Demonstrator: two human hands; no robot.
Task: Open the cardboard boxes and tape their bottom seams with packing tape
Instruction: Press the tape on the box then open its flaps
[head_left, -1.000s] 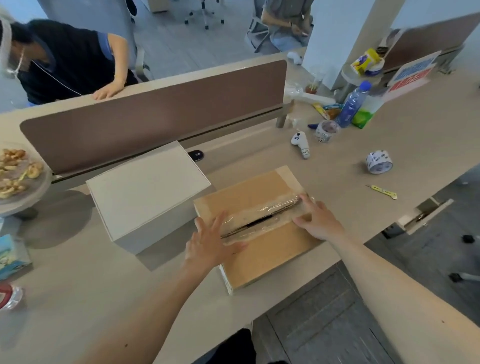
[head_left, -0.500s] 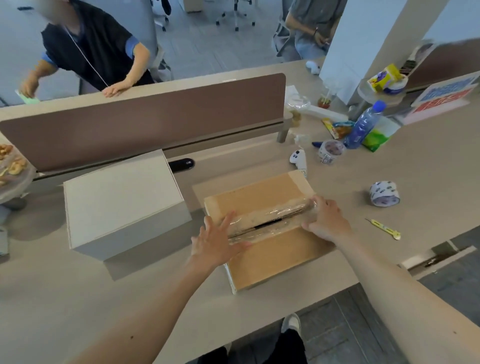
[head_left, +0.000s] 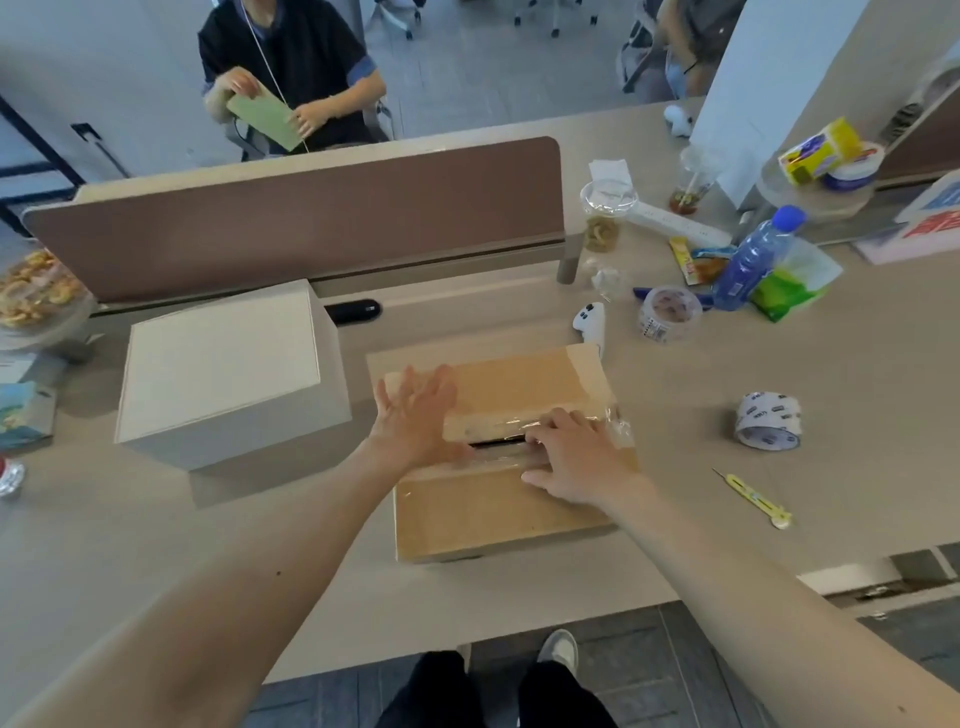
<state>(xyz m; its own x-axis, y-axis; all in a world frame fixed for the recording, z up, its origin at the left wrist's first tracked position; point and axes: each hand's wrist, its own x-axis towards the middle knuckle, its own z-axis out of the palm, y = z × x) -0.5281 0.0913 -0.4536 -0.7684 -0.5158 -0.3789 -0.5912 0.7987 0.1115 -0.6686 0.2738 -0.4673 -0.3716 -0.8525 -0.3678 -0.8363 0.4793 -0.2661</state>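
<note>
Your two forearms reached out over the counter (head_left: 779, 364) edge to the brown cardboard box (head_left: 498, 512), which lay flat just in front of you. Your right hand (head_left: 576, 462) lay palm down on the right part of the seam, fingers loosely bent and pressing on the clear tape (head_left: 498, 427), gripping nothing. Your left hand (head_left: 415, 421) lay flat at the seam's left end, fingers straight and spread over the far flap, also holding nothing. A dark gap showed in the seam between your hands. A yellow cutter (head_left: 753, 499) and a tape roll (head_left: 769, 421) sat well apart to the right. A white box (head_left: 223, 364) stood near on the left. Farther back were a second tape roll (head_left: 667, 313) and a blue bottle (head_left: 753, 260).
</note>
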